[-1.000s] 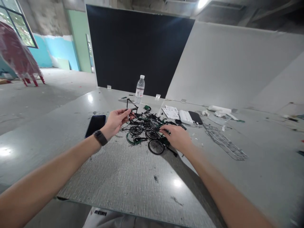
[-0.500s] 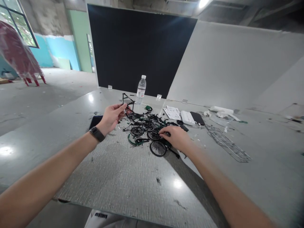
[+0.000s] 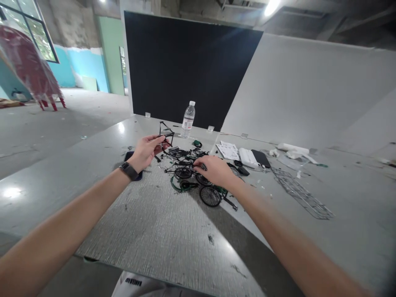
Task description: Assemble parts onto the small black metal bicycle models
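Note:
My left hand [image 3: 148,152] pinches a small black model bicycle frame [image 3: 167,131] upright between thumb and fingers, left of the parts pile. Over the pile is my right hand [image 3: 215,170], fingertips curled together among the parts; whatever they grip is hidden. Below it lie small black spoked wheels, one [image 3: 210,196] nearest me and another [image 3: 183,172] to the left. A dark green curved part [image 3: 177,185] rests at the pile's near left side. More thin black parts [image 3: 177,152] lie tangled between the hands.
Behind the pile stands a water bottle [image 3: 188,120]. Printed sheets [image 3: 228,150], a white box-like object [image 3: 248,158] and a black flat object [image 3: 260,159] lie to the right. Farther right is a grey parts sprue [image 3: 301,194]. A dark phone-like object [image 3: 138,175] lies beneath my left wrist.
My right hand has shifted left and slightly away from me across the pile. My left hand keeps hold of the bicycle frame. The camera view has turned a little left.

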The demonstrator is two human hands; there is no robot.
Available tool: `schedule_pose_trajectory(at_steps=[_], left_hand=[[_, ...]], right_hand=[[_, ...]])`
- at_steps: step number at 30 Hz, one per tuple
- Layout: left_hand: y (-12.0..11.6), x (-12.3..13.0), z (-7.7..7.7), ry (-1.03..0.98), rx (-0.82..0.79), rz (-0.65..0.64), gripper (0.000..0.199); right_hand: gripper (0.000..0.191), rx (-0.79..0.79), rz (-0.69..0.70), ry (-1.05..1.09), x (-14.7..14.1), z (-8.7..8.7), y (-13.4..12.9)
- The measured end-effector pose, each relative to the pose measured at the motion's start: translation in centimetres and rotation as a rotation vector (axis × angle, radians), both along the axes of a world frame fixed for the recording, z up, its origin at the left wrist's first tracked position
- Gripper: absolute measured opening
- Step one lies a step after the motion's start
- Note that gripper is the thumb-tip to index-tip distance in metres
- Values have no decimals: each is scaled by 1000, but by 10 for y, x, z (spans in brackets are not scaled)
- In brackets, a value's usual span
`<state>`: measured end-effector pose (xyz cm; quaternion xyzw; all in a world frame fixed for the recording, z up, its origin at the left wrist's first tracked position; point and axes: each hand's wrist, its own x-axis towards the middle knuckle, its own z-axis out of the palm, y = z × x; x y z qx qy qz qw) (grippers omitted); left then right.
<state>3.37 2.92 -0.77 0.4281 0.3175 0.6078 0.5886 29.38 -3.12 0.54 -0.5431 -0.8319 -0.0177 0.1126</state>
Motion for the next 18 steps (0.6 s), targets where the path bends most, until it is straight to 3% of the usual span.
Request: schedule_pose_trajectory(at_steps=[9, 13, 18], left_hand=[[-8, 6, 8, 19, -84, 63, 6], [-8, 6, 8, 13, -65, 42, 6], [-11, 9, 9, -6, -82, 26, 7]], right_hand=[[29, -100, -16, -45, -66, -9, 34], [22, -110, -39, -30, -69, -13, 35], [20, -88, -66, 47, -52, -16, 25]])
